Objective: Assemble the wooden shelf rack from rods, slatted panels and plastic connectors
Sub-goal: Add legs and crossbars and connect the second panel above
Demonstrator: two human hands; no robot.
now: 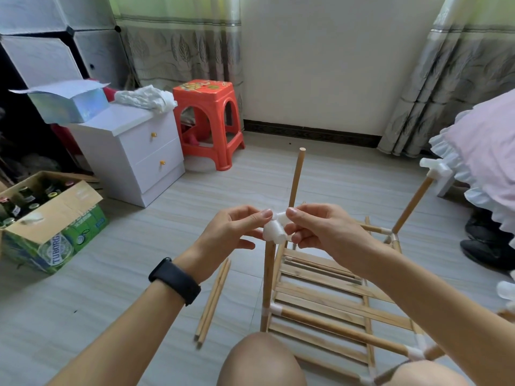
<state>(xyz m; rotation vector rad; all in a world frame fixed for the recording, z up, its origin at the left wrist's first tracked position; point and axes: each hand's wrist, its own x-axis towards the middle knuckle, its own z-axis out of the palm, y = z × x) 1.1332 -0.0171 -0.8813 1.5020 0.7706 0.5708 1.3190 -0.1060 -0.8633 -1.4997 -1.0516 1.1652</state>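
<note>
1. A white plastic connector [274, 232] is seen at mid-frame, at the top end of the near upright rod [269, 274]. Whether it is fully seated on that rod cannot be told.
2. The left hand [234, 232] is closed on the connector's left side, with thumb and forefinger pinching it. A black wristband [175, 280] is worn on that wrist.
3. The right hand [320, 232] is clamped on the connector's right side, its fingers curled against it. The two hands are brought together, almost touching above the connector.
4. The part-built rack is stood on the tiled floor [139, 274] just ahead of the knees. A slatted panel [320, 282] is set low between the rods.
5. The far upright rod [296, 176] is left bare at its top. A tilted rod [412, 204] at the right rear is capped by a second connector [434, 167].
6. Two loose rods [213, 299] are laid side by side on the floor, left of the rack.
7. Noted further left: a white nightstand [133, 146], an orange stool [209, 121] and a cardboard box of bottles [53, 218].
</note>
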